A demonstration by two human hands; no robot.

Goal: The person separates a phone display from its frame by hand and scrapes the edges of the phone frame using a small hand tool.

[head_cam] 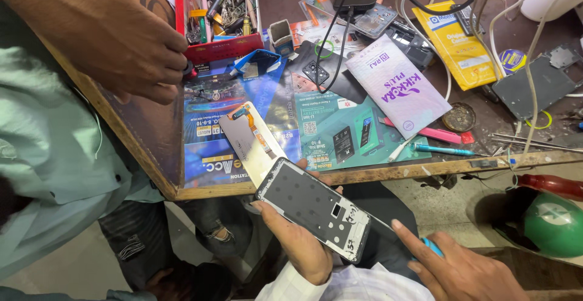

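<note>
The phone frame (314,209), dark on its inner face with a pale strip at its lower end, lies tilted across my left hand (297,240), below the near edge of the workbench (159,155); my fingers curl round its edges and clamp it from beneath, thumb at the near side; a detached screen panel (249,143) with an orange flex ribbon rises from its upper end and leans onto the bench edge, touching the frame; my right hand (461,270) sits just beside the frame's lower corner, forefinger stretched toward it, closed round a thin blue-handled tool (432,246), though most of that tool is hidden, so I cannot tell what kind it is; on the bench lie printed blue mats (328,125), a white and purple packet (398,85), a yellow packet (458,43), and a red tray (221,46) of tools; another person's hand (139,58) rests at that tray's corner.
</note>
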